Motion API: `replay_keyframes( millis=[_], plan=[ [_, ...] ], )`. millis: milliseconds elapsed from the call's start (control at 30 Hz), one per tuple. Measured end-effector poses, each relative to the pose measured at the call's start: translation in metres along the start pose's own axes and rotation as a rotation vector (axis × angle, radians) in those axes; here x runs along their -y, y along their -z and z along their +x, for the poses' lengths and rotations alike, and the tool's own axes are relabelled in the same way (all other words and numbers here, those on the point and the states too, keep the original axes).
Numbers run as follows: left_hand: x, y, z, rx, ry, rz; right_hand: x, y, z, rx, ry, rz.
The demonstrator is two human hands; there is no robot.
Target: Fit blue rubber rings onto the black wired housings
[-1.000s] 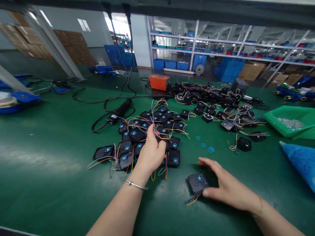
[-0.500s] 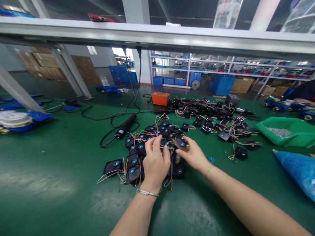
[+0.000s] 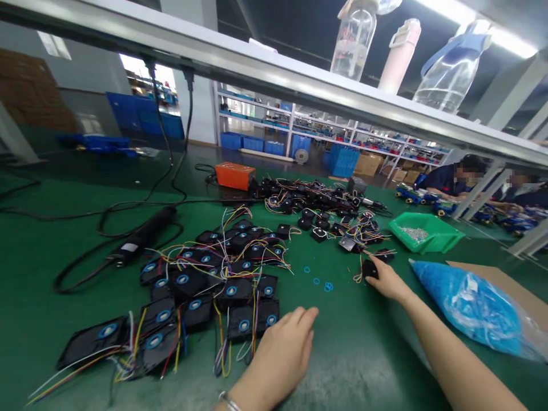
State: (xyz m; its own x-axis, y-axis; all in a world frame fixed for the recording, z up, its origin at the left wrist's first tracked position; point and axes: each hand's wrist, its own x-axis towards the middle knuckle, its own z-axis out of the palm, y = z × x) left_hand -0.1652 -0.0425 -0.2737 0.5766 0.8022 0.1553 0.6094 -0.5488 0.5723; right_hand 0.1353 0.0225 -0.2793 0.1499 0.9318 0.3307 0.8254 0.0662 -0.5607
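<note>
My right hand (image 3: 383,279) reaches out to the right and closes its fingers on a small black wired part (image 3: 369,268) lying on the green table (image 3: 51,251). My left hand (image 3: 280,354) rests low on the table with fingers loosely together, holding nothing, just right of a pile of black square modules with blue rings and coloured wires (image 3: 205,285). A few loose blue rings (image 3: 319,279) lie between my two hands.
A second heap of black wired parts (image 3: 325,211) lies further back beside an orange box (image 3: 234,174). A green tray of small white pieces (image 3: 423,233) and a blue plastic bag (image 3: 475,308) sit at right. A black electric screwdriver with cable (image 3: 141,237) lies left. Other people work at far right.
My right hand has left the near pile and stretched out right to the small black part. My left hand has drawn back toward me, off the pile. The camera has swung right.
</note>
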Motion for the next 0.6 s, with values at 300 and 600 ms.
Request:
replay_keyframes(
  millis=[300,600],
  plan=[
    [-0.011,-0.012,0.003,-0.042,0.363,-1.122,0.07,-0.01,-0.062,0.211,0.131,0.226],
    [-0.017,-0.008,0.005,0.007,0.562,-1.44,0.065,-0.042,-0.04,0.313,0.228,0.257]
  ],
)
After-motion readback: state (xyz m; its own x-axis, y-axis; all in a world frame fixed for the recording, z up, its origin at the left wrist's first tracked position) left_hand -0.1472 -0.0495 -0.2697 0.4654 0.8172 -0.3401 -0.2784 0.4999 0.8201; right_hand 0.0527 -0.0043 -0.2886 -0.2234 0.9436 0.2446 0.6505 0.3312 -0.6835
